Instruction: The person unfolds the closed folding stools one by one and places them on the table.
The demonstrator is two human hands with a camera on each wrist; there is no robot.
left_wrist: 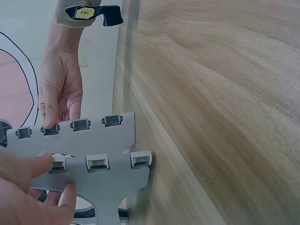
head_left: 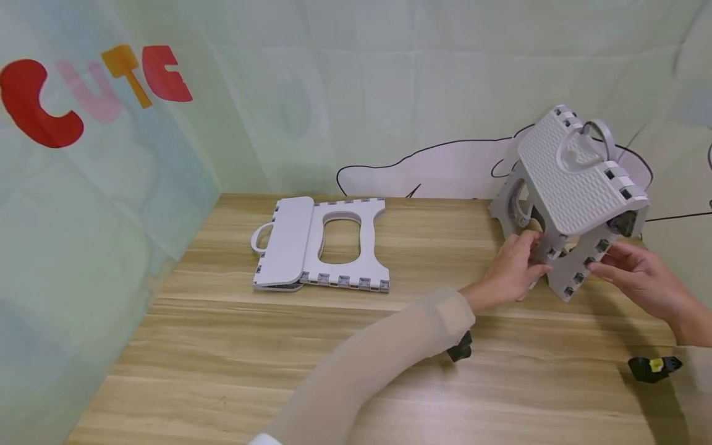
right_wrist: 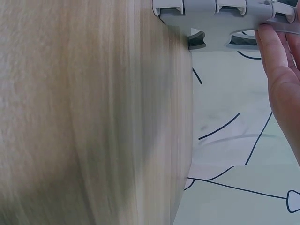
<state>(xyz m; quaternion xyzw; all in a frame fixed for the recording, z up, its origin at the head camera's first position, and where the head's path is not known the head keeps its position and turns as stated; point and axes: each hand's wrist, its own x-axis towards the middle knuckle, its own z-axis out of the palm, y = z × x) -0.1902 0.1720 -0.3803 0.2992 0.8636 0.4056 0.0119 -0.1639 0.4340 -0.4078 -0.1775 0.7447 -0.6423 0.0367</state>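
A grey folding step stool (head_left: 575, 176) stands partly unfolded at the back right, its textured top tilted and its carry handle upward. My left hand (head_left: 508, 269) holds the edge of one leg panel; in the left wrist view the thumb lies on one side of that panel (left_wrist: 112, 176) and fingers on the other. At the opposite leg panel, my right hand (head_left: 645, 278) grips the hinged edge between thumb and fingers. The right wrist view shows straight fingers (right_wrist: 274, 51) against the stool's side. The stool's far legs are mostly hidden.
A second folding stool (head_left: 283, 241), pale grey, lies on the wooden table (head_left: 222, 364) left of the middle, with its handle to the left. A printed cloth (head_left: 334, 93) hangs behind the table and along its left side.
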